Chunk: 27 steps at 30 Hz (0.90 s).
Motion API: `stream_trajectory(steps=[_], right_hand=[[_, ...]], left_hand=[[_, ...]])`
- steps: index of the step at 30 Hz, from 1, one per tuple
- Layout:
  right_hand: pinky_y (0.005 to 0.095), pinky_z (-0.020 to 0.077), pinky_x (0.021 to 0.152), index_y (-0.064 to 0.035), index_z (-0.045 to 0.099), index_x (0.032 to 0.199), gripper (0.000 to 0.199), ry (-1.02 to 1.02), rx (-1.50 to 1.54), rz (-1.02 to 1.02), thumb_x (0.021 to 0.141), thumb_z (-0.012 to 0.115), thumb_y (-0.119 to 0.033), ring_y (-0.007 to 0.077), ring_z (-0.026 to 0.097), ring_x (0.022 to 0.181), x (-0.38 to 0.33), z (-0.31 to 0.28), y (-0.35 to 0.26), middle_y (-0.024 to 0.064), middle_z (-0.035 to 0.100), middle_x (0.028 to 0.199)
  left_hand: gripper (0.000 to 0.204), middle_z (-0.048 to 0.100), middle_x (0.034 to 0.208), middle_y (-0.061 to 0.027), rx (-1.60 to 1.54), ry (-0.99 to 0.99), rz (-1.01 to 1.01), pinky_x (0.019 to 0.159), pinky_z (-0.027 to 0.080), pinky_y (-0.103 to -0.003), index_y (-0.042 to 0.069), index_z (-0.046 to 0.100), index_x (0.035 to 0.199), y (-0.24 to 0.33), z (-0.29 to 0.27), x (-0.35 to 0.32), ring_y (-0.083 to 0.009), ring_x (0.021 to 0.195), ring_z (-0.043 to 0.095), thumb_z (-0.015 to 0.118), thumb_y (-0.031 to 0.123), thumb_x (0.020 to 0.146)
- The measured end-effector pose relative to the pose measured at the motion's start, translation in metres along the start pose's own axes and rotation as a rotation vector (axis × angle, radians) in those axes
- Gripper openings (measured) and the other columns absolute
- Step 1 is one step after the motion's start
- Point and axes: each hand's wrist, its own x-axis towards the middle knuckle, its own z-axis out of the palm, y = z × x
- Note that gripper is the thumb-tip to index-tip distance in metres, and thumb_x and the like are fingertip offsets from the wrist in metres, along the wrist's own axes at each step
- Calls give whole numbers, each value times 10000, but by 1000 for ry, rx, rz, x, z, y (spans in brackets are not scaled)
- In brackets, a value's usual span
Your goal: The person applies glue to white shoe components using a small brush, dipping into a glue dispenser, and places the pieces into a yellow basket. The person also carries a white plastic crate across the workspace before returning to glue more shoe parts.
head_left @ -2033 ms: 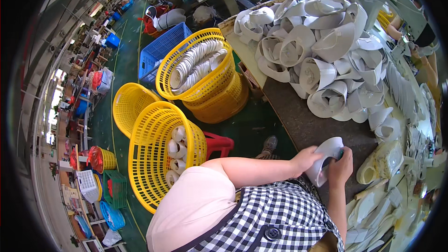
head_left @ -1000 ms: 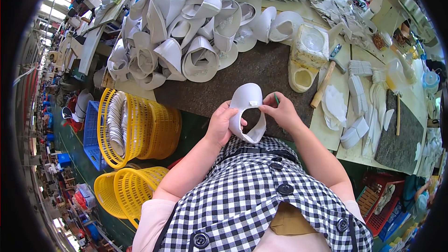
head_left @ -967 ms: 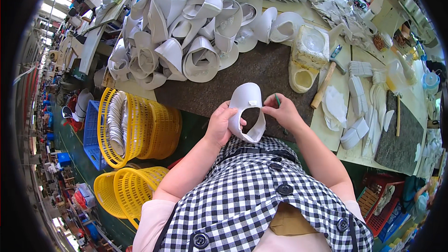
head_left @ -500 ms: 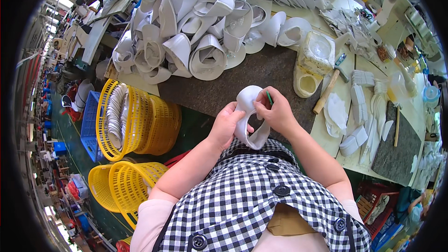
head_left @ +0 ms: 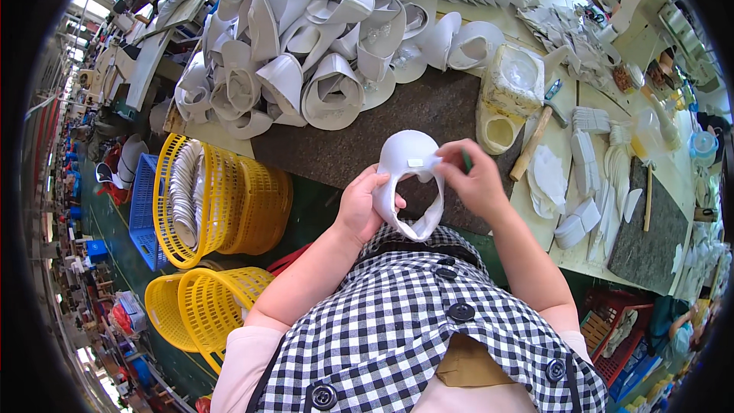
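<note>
My left hand [head_left: 362, 203] grips a white shoe upper [head_left: 413, 151] by its left side, with the thumb on the outer face. The upper's rounded toe points away from me, and its wide opening faces up. A small white tab [head_left: 415, 162] shows at the edge of the opening. My right hand [head_left: 475, 180] is closed at the upper's right edge, its fingertips pinched there. A thin green tool [head_left: 466, 159] sits among its fingers, mostly hidden, so its kind cannot be made out.
A heap of white shoe uppers [head_left: 336, 95] covers the table's far left. A glue-stained white pot [head_left: 514, 76], a wooden-handled hammer [head_left: 531, 145] and stacked white strips [head_left: 585, 164] lie to the right. Yellow baskets [head_left: 252, 206] stand at the left, one holding white pieces.
The shoe upper has turned so its toe and tab face me more. My right hand has shifted right, from over the upper to its right edge.
</note>
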Motion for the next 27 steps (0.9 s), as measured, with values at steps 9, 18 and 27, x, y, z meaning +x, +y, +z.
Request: stream_trajectory(steps=[9,18,27], right_hand=[[237,409,639,-30,612,827,96,43,-135,-56,747,654,-61,101,495,686,-19,-6,6,26,546,796],[281,419,650,-1,507,802,100,43,-209,29,797,567,-81,162,530,694,-35,-12,21,69,550,720],[361,442,680,-25,546,779,194,-320,-824,324,828,550,-212,284,563,755,-119,-59,58,138,576,810]], left_hand=[[346,554,1035,-197,28,-30,-51,547,499,-282,-44,401,1157,-1,5,4,-184,567,568,379,101,843],[293,567,956,-178,-22,-85,-115,538,496,-294,-46,428,1106,-10,2,6,-192,558,564,391,80,844],[250,545,990,-134,330,22,183,671,509,-318,4,386,1116,7,0,16,-219,722,626,385,103,886]])
